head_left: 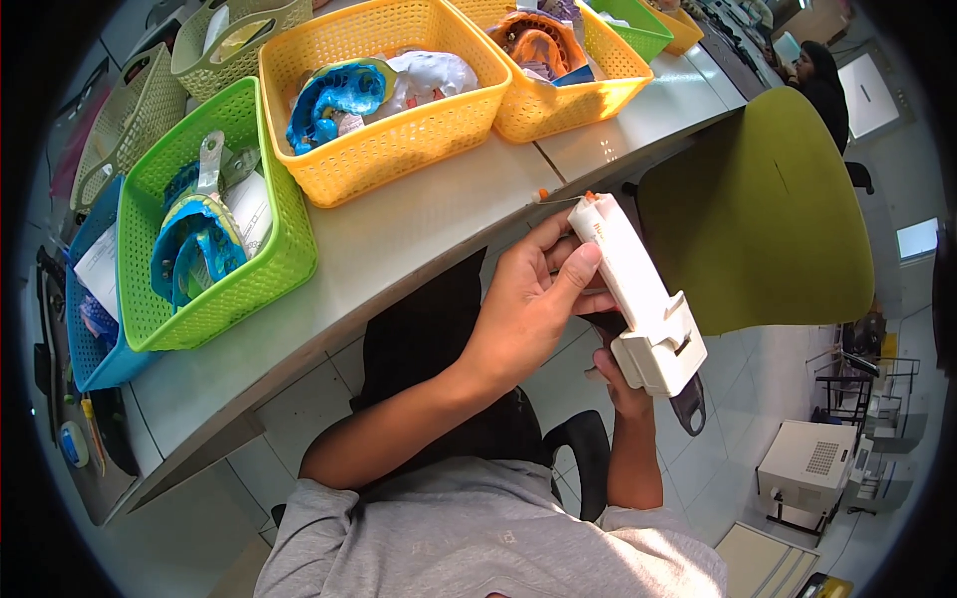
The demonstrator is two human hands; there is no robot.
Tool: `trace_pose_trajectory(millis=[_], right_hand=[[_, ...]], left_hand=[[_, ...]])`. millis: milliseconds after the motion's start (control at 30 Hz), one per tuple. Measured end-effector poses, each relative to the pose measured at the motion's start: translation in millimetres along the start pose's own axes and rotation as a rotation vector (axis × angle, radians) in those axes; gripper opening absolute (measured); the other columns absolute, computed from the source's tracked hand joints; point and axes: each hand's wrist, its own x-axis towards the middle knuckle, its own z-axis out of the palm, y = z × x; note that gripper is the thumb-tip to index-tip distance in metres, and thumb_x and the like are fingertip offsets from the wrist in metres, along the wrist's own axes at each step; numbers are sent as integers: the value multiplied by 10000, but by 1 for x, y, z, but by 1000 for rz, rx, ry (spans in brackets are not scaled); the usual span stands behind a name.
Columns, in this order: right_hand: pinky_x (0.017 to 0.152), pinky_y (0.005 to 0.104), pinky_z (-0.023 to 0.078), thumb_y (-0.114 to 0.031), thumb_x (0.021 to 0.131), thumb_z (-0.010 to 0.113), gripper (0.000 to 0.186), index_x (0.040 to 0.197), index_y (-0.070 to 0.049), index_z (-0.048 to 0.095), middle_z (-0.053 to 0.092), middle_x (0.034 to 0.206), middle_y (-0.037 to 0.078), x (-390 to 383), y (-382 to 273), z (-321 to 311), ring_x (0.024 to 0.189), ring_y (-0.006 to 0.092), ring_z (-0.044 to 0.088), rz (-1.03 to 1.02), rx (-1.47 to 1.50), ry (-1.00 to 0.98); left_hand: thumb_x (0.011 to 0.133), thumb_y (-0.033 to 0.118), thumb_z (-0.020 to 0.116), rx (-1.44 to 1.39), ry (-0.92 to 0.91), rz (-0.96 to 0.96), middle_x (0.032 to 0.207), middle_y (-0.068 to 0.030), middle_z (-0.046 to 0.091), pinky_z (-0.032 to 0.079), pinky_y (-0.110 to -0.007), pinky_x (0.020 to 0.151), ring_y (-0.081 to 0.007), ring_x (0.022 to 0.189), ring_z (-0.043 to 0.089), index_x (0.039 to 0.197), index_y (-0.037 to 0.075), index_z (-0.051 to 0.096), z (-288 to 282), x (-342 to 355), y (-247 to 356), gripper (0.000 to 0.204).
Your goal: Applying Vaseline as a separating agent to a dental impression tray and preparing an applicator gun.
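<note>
My left hand (533, 304) closes around the long white barrel of what looks like a dispensing gun (638, 289), thumb on top and fingers behind. The gun is tilted, its orange-tipped end up toward the table edge. A thin strand seems to run from that tip to a small orange piece (541, 195) by the table edge. At the gun's blocky rear end, my right hand (626, 384) grips from below, its fingers mostly hidden behind the body. A dark part with a hole (689, 407) sticks out beneath.
On the white table (399, 219) stand a green basket (289, 249), a yellow basket (399, 149) and another yellow basket (568, 115), holding blue and orange dental impressions. An olive chair (758, 229) stands at the right. Another person (825, 85) sits far right.
</note>
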Motion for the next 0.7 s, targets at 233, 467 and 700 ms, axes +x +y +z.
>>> trace_pose_trajectory(millis=[233, 467, 700], right_hand=[[544, 230, 449, -77, 810, 713, 427, 1195, -41, 530, 537, 821, -9, 27, -20, -13, 660, 80, 518, 40, 72, -23], [787, 301, 472, -84, 846, 629, 422, 1246, -33, 506, 605, 1012, 65, 50, -30, -3, 928, 173, 585, -146, 20, -137], [769, 298, 479, -131, 868, 602, 401, 1247, -41, 510, 610, 1022, 70, 51, -31, -5, 945, 176, 588, -108, -24, -185]], left_hand=[[987, 247, 494, -78, -29, 59, 1166, -94, 580, 530, -330, 892, -175, 1031, 612, 1324, 2, 422, 8, 22, -15, 423], [988, 229, 490, -92, 3, 19, 1184, -63, 576, 521, -294, 891, -151, 1053, 600, 1371, 30, 388, 10, 28, -11, 444], [984, 205, 497, -88, 11, 22, 1200, -62, 574, 514, -288, 893, -140, 1056, 594, 1409, 43, 334, 7, 30, -13, 483]])
